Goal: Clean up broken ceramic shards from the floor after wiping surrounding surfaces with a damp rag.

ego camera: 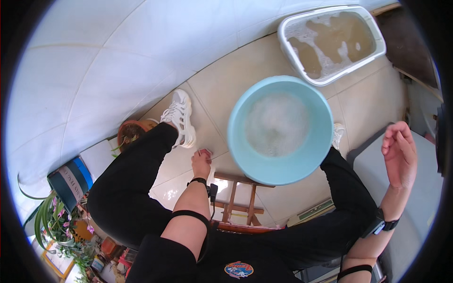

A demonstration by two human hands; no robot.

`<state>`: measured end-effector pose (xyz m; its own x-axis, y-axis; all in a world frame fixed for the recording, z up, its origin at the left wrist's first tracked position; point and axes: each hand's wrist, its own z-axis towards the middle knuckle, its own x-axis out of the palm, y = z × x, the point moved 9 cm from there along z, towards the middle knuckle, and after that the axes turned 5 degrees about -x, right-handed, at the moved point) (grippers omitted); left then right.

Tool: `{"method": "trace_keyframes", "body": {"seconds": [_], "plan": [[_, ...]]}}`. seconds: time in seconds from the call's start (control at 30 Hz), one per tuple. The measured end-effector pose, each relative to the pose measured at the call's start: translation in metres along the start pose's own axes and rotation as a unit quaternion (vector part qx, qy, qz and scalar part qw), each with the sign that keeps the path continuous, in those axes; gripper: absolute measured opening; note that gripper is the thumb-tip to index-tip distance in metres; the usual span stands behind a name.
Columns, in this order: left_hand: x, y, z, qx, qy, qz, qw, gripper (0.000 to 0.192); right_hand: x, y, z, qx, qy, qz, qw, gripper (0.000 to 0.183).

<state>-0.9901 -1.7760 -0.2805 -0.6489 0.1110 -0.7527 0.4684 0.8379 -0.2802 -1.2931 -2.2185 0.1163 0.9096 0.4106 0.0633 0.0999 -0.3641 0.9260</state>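
Low between my knees, my left hand holds a small pinkish flat thing in its fingertips, too small to name. My right hand is raised at the right with its palm in sight; the fingers curl loosely and nothing shows in them. Between the two hands stands a round light-blue plastic basin with cloudy, sudsy water in it. Neither hand touches the basin. Close behind it, a white rectangular tub holds brownish water with patches of foam.
A small wooden frame lies below the basin. White tiled wall bounds the left and far side. At left are a terracotta pot, a dark green box and flowering plants. A grey flat-topped object stands at right.
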Motion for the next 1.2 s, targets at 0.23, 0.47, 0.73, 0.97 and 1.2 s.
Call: {"method": "trace_keyframes", "body": {"seconds": [0.23, 0.47, 0.73, 0.97, 1.2], "plan": [[0.042, 0.033, 0.034, -0.208, -0.006, -0.594, 0.777, 0.011, -0.002, 0.007, 0.0, -0.002, -0.013, 0.049, 0.999, 0.013], [0.069, 0.05, 0.053, -0.136, 0.211, -0.215, 0.944, 0.014, -0.03, 0.025, -0.013, -0.021, -0.036, 0.118, 0.992, 0.011], [-0.142, -0.141, 0.013, -0.091, -0.046, -0.573, 0.813, 0.01, -0.046, 0.015, -0.017, -0.031, -0.031, 0.155, 0.987, 0.009], [-0.218, -0.406, -0.094, 0.113, 0.374, -0.726, 0.567, 0.043, -0.032, -0.012, -0.004, -0.008, -0.007, 0.128, 0.992, 0.01], [-0.25, -0.504, -0.166, 0.148, 0.51, -0.664, 0.527, 0.045, 0.018, 0.001, -0.029, 0.042, 0.1, 0.231, 0.967, 0.023]]}}
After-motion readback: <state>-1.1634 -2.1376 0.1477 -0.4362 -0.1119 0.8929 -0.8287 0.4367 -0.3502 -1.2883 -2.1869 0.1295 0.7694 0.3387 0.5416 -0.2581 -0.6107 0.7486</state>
